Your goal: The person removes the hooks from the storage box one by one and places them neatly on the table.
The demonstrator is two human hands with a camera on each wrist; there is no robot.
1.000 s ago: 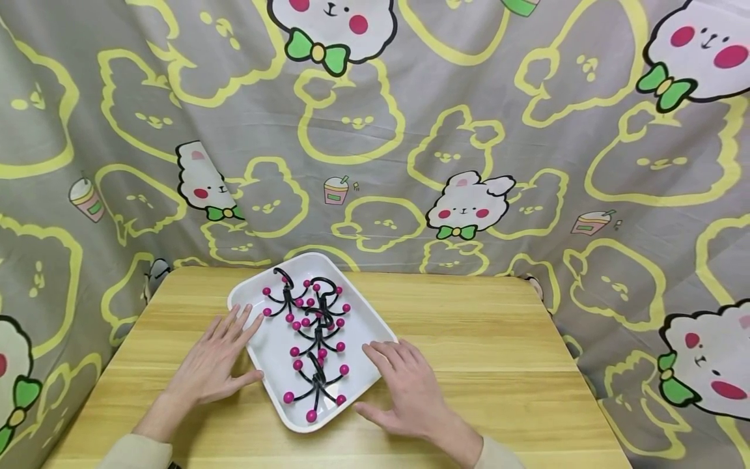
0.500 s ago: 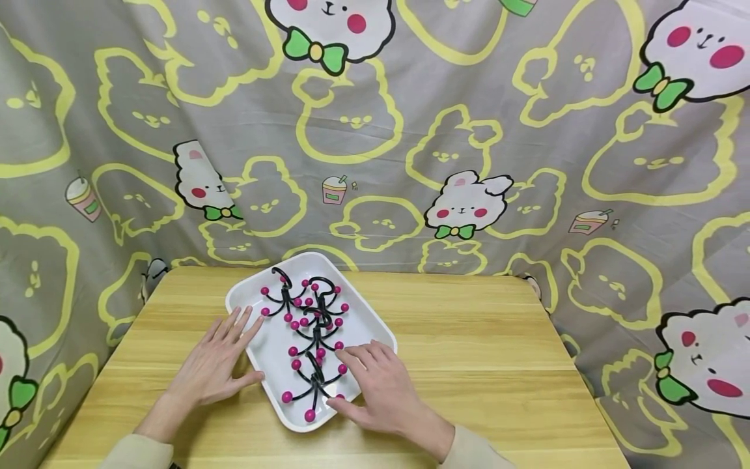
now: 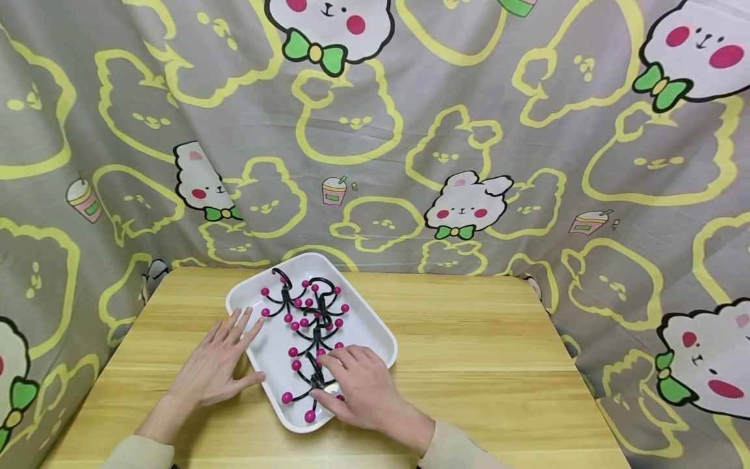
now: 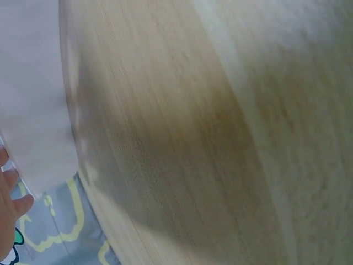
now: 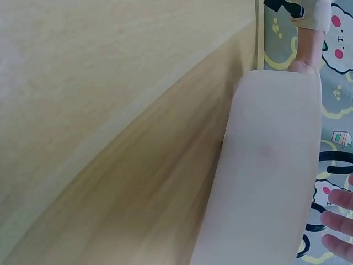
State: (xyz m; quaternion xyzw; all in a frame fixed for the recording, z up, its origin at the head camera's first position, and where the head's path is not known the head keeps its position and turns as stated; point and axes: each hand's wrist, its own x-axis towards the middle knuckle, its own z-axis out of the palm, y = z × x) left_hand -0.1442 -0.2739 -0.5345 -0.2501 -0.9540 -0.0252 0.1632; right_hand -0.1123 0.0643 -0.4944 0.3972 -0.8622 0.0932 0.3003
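Note:
Several black claw-like massagers point(image 3: 318, 333) with curved handles and magenta ball tips lie in a white tray point(image 3: 272, 368). My left hand point(image 3: 213, 365) rests at the tray's left rim, fingers spread and thumb out against the edge. Over the tray's near right side is my right hand point(image 3: 369, 387), thumb and fingertips on either side of the nearest massager point(image 3: 317, 380). It covers some of that massager's right-hand arms. In the right wrist view, spread fingers point(image 5: 339, 221) show beside black curved handles point(image 5: 333, 160), beyond the tray's outer wall point(image 5: 262, 165).
The tray stands at an angle on a light wooden table point(image 3: 469, 365). A grey curtain point(image 3: 375, 130) with yellow outlines and white cartoon animals hangs behind the table and along both sides.
My right hand has moved left from the tray's right rim, in over the nearest massager. The left hand and the tray have stayed in place.

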